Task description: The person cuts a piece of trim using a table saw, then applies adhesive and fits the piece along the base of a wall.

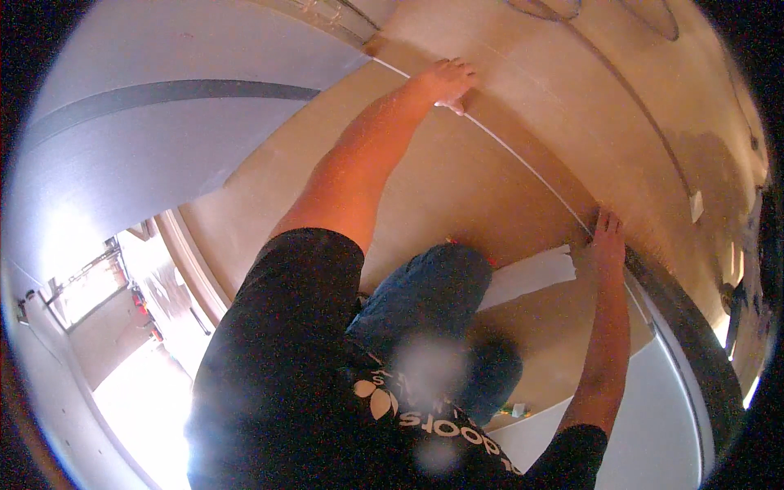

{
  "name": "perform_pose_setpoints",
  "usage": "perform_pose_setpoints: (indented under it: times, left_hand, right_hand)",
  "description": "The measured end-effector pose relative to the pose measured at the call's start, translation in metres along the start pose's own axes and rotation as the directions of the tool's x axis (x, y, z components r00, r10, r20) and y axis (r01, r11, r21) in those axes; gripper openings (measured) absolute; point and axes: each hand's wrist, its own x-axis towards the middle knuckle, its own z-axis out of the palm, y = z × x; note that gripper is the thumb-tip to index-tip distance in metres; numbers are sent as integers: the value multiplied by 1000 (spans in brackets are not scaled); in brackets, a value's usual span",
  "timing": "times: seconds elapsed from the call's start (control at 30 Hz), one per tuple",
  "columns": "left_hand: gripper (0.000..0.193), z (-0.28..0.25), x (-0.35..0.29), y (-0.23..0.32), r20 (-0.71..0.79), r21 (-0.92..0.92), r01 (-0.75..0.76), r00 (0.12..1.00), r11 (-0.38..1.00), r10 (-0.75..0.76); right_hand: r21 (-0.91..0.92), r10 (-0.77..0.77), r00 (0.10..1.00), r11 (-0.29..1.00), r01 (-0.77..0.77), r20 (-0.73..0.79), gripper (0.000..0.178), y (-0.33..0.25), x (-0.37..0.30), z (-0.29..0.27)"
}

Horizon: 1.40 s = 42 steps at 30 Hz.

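Note:
A thin white strip (523,159) runs diagonally along the line where a brown surface under me meets a brown wall. My left hand (449,80) reaches far ahead and rests on this line, its thumb apart from the bent fingers; a small whitish bit shows by the thumb, too little to name. Farther right and nearer to me, my right hand (607,233) touches the same line with its fingers stretched against the wall. Neither hand visibly grips anything. Beside my knee lies a torn-edged white sheet (531,276).
My jean-clad knees (433,286) rest on the brown surface (269,171). A large grey panel (180,131) with a dark band rises at the left. Beyond the right hand curves a dark strip (686,318). A bright opening (147,392) shows at lower left.

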Motion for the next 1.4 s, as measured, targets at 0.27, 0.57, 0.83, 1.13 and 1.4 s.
perform_pose_setpoints:
  times: [0.27, 0.57, 0.83, 1.13, 1.4]
  left_hand:
    - [91, 7, -21, -8, 101, 64, -48, 994, 997, 41]
    - [59, 1, 2, -18, -5, -142, -129, 992, 981, 129]
    - [87, -6, 11, -24, 44, 284, -288, 957, 915, 287]
    - [91, -45, 17, 37, 224, 267, -263, 953, 927, 206]
    - [92, -52, 21, 61, 303, 232, -113, 952, 966, 38]
  right_hand:
    - [173, 26, 999, 984, -30, 26, 68, -17, 2, -7]
    - [217, -133, 983, 963, 158, -124, 50, -2, 13, 1]
    - [0, 47, 984, 999, -48, -172, 55, -12, 31, -13]
    - [277, 90, 985, 960, -47, -144, 50, 28, 25, -2]
    - [220, 91, 965, 975, -36, -246, 44, 20, -7, 29]
